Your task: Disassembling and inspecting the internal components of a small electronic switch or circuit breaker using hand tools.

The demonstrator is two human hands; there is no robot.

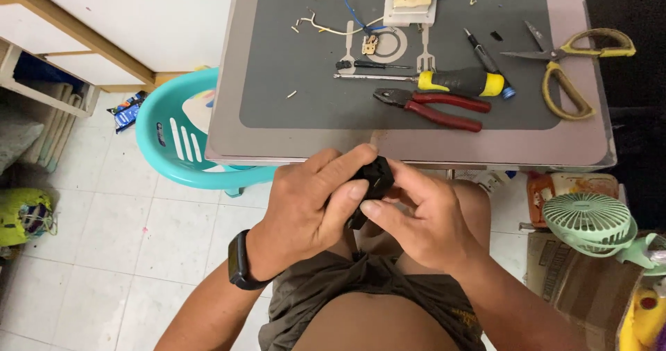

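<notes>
Head view | black part (374, 177) between both grips | left hand (309, 205), right hand (423, 216) clamp it

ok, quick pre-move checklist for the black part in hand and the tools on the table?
1. Black part held by both hands: ok, left hand and right hand pinch it.
2. Part fully visible: not ok, fingers cover most of it.
3. Red pliers lying free on table: ok.
4. Yellow-handled screwdriver beside pliers: ok.
5. Scissors apart from hands: ok.
6. Part's condition: cannot tell.
</notes>
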